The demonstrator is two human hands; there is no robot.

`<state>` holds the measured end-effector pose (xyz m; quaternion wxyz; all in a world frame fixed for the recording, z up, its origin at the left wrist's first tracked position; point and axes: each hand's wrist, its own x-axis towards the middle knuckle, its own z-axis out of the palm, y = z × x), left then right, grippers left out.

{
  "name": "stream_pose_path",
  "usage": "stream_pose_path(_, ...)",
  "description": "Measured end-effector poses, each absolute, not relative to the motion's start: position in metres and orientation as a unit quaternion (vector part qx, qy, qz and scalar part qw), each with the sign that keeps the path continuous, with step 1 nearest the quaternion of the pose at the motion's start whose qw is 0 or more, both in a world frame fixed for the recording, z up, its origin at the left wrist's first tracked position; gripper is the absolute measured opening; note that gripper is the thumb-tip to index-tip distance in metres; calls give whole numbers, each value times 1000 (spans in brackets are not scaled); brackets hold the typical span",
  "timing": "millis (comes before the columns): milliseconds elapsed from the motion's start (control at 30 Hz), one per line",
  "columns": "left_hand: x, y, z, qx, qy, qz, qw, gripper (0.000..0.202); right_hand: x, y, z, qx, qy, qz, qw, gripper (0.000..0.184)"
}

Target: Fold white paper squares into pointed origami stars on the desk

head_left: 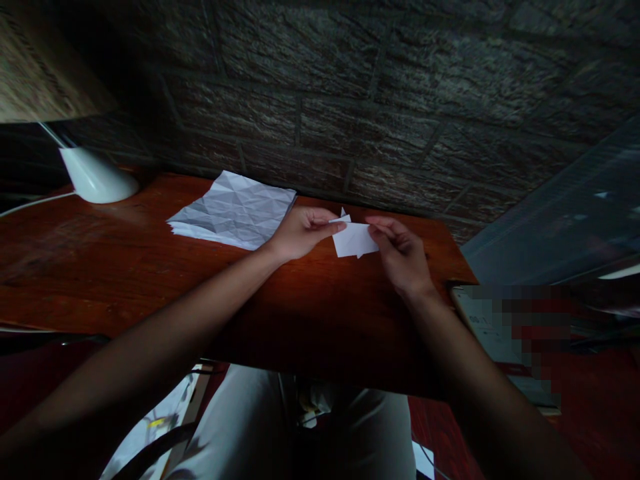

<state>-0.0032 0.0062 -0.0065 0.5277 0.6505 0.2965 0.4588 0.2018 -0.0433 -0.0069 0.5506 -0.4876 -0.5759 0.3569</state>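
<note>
A small piece of folded white paper (354, 239) is held between both hands above the wooden desk. My left hand (303, 232) pinches its left edge, thumb on top. At its right side my right hand (400, 252) grips the paper between thumb and fingers. Pointed white corners stick out above and below the folded piece. Just left of my left hand lies a stack of creased white paper sheets (235, 208), its top sheet crossed by many fold lines.
A lamp with a white base (97, 177) stands at the desk's left end, its cord running left. The reddish wooden desk (100, 267) meets a dark brick wall (320, 113). On the right are a translucent panel (560, 200) and blurred-out items beyond the desk's edge.
</note>
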Motion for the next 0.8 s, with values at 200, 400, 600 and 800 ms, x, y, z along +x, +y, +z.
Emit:
stream_pose_path(200,-3,5,-5,638,305,453,543,16,201,-44,-6,-497,-567,330,568,20)
stream_pose_path(400,-2,4,-4,604,321,481,549,21,200,-45,-6,-495,-558,338,573,22)
stream_pose_path(600,-1,10,-9,526,311,518,599,30,196,-48,-9,-491,-552,397,544,30)
stream_pose_path(800,0,10,-11,576,302,506,567,29,195,-53,-3,-541,-593,408,435,43)
